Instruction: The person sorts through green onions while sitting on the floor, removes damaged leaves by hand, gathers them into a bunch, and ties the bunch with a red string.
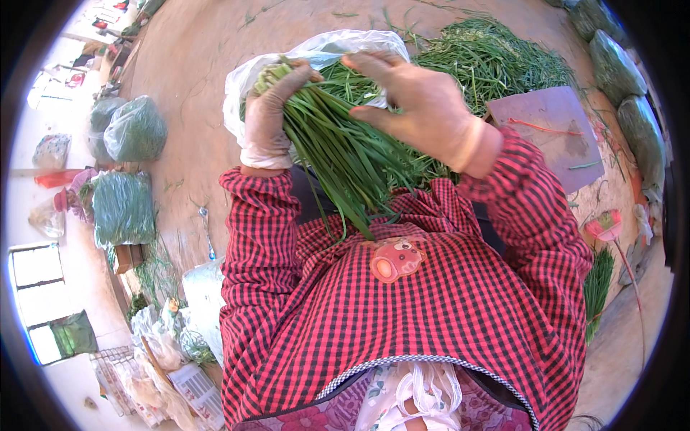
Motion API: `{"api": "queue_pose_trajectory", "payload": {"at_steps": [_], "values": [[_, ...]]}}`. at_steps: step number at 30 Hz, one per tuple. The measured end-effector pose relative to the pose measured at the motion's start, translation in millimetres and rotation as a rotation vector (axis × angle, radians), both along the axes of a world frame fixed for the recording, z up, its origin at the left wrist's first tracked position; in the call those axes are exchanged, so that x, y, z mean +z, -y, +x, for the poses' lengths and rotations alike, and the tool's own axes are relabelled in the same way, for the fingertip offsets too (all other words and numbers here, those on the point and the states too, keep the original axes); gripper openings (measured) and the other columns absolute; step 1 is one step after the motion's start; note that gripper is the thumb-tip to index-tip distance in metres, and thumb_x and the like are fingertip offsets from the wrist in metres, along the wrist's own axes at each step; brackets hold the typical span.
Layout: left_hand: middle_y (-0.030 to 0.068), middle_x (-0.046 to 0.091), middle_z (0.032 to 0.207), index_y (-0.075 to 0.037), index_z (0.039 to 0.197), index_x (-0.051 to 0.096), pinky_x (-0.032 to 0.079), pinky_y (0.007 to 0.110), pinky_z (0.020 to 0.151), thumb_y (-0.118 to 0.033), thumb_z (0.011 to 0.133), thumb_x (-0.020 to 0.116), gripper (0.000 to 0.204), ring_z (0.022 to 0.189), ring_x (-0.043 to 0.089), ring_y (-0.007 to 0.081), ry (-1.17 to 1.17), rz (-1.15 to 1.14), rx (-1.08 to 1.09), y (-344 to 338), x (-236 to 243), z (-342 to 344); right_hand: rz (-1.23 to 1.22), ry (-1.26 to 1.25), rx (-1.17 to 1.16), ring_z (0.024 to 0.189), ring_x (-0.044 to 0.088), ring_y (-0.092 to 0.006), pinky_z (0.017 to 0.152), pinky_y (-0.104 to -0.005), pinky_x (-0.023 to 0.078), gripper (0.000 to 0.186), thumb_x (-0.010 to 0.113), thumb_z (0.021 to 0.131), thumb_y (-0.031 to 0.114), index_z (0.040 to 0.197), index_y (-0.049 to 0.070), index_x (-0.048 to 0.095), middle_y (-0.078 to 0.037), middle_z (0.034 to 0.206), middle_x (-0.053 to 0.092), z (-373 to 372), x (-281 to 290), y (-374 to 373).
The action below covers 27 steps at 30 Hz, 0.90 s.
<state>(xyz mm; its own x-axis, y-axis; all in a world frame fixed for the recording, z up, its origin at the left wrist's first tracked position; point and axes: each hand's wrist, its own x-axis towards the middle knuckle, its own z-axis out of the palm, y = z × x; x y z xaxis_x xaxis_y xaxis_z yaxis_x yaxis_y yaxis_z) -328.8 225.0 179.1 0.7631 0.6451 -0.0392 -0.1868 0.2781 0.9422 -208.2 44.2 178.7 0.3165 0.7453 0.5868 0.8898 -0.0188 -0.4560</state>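
Note:
My left hand (pixel 272 118), in a thin pale glove, is closed around a bunch of garlic chives (pixel 345 144). Their pale cut ends stick up past my thumb, while the long green leaves hang down toward my lap. Above the leaves on the right, my gloved right hand (pixel 424 104) has its fingers stretched out and the thumb apart. Nothing shows between those fingers. A clear plastic bag (pixel 237 97) lies spread behind both hands, with more green leaves in its opening. Beyond my right hand is a loose heap of green leaves (pixel 496 61).
A flat greyish board (pixel 557 136) with an orange-red strip (pixel 546 127) sits at the right. Filled plastic bags (pixel 618 68) line the far right edge; others (pixel 135 129) stand at the left. A red dustpan (pixel 604 225) with a long handle is at the lower right.

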Motion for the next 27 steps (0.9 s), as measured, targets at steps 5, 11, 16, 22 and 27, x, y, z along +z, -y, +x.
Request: {"api": "queue_pose_trajectory", "payload": {"at_steps": [5,11,16,22,27], "values": [[0.0054,0.068,0.089,-0.002,0.107,0.065,0.055,0.029,0.069,-0.010,0.083,0.075,0.027,0.074,0.066,0.0153,-0.034,0.054,-0.201,11,11,3,0.009,0.198,0.056,0.069,0.066,-0.0313,0.060,-0.0384,0.052,0.025,0.069,0.086,0.023,0.111,0.020,0.069,-0.011,0.075,0.065,25,-5,-16],[0.0030,0.067,0.097,-0.002,0.117,0.063,0.054,0.028,0.078,-0.006,0.076,0.082,0.045,0.085,0.066,0.0141,-0.132,0.127,-0.371,25,18,3,-0.020,0.369,-0.002,0.076,0.069,-0.0287,0.064,-0.0363,0.054,0.023,0.069,0.084,0.015,0.107,0.016,0.071,-0.010,0.088,0.071,42,7,-5],[0.0027,0.068,0.091,0.001,0.126,0.059,0.052,0.025,0.078,-0.007,0.077,0.077,0.053,0.082,0.064,0.0124,-0.100,0.260,-0.223,12,3,4,-0.103,0.315,-0.285,0.088,0.069,-0.0300,0.075,-0.0369,0.055,0.029,0.070,0.086,0.025,0.114,0.016,0.070,-0.010,0.096,0.071,82,3,21],[0.0131,0.069,0.093,0.002,0.102,0.065,0.056,0.035,0.081,-0.015,0.087,0.067,0.022,0.086,0.068,0.0233,0.070,0.000,0.070,-51,-13,-3,0.015,-0.907,0.328,0.080,0.070,-0.0187,0.072,-0.0310,0.055,0.027,0.071,0.088,0.024,0.110,0.007,0.070,-0.009,0.092,0.072,30,-33,47],[0.0162,0.068,0.098,0.003,0.099,0.065,0.054,0.041,0.091,-0.016,0.090,0.064,0.022,0.095,0.066,0.0287,0.150,-0.180,0.195,-61,-23,-10,-0.258,-0.728,0.235,0.077,0.070,-0.0204,0.073,-0.0304,0.054,0.018,0.067,0.089,0.018,0.102,0.007,0.072,-0.011,0.087,0.071,-8,-87,56]]}}
